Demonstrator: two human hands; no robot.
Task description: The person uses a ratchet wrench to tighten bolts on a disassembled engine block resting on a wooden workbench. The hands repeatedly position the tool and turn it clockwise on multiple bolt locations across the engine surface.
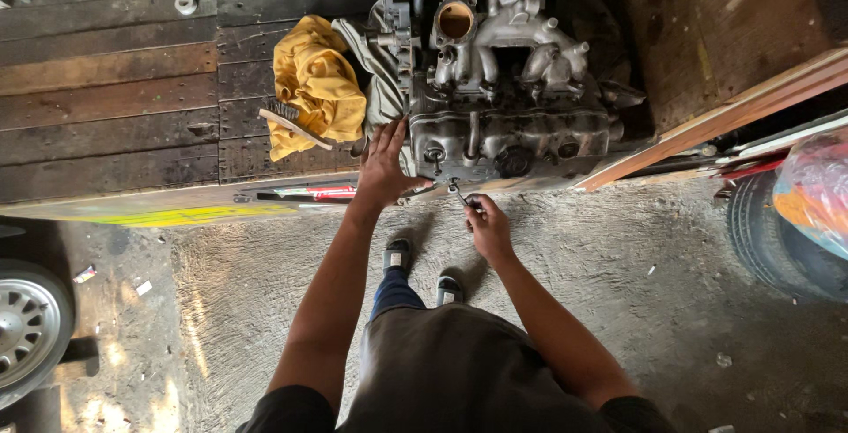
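Grey metal fills the middle of my view: a big engine block sits on a dark wooden platform, right at its front edge. My left hand lies flat against the near left corner of the engine, with the fingers spread wide apart. My right hand is just below the edge, off the wood, and its fingers pinch a small metal tool. The tip of the tool touches the bottom front of the engine. A yellow cloth is bunched up just beside the engine on the left, and a brush lies on it. Wide bare planks stretch away to the left. Below the edge I see rough concrete floor with lots of room around my shoes. A tyre stands far right, and a wheel far left.
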